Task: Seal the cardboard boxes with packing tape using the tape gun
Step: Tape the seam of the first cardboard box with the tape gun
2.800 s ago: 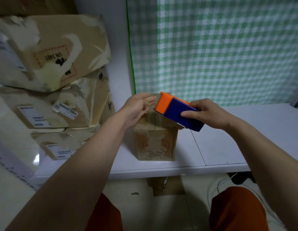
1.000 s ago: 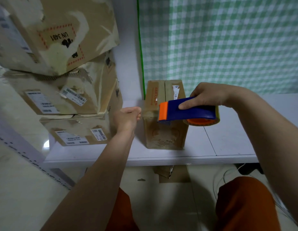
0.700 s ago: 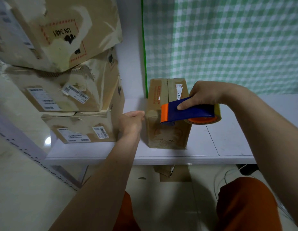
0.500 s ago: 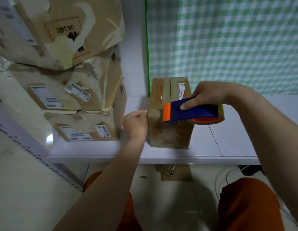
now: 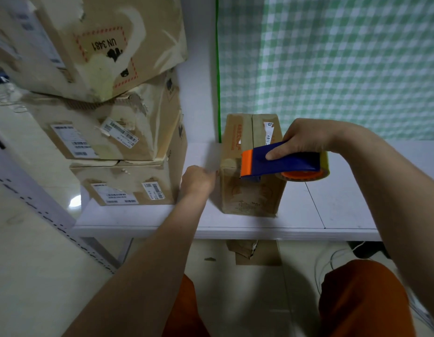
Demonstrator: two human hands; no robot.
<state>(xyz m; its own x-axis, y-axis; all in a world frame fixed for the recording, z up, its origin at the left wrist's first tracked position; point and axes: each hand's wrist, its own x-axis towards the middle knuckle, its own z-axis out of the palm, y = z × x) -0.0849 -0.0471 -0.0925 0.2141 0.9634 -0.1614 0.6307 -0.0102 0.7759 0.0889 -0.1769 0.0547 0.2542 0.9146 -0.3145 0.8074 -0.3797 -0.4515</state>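
White shelf (image 5: 143,218), stacked box (image 5: 109,47) printed "UN 3481", right hand (image 5: 305,139) gripping tape gun (image 5: 281,162), left hand (image 5: 196,181) curled against small box (image 5: 250,190).

— How's the light?

— Dim and cool, soft all over. A bright round glare spot (image 5: 75,202) sits on the glossy floor (image 5: 36,251) at left, probably a ceiling lamp reflected. The curtain (image 5: 332,64) looks evenly lit, a little washed out.

— Shadows?

— Faint. A soft one lies on the table (image 5: 337,205) beside the small box (image 5: 250,190), and it is darker under the table edge.

— Sharpness?

— Middling. The left hand (image 5: 197,182) is smeared by motion; the tape gun (image 5: 281,164) is clearer. The wide lens bends the stacked boxes (image 5: 109,113) and stretches both forearms toward the corners.
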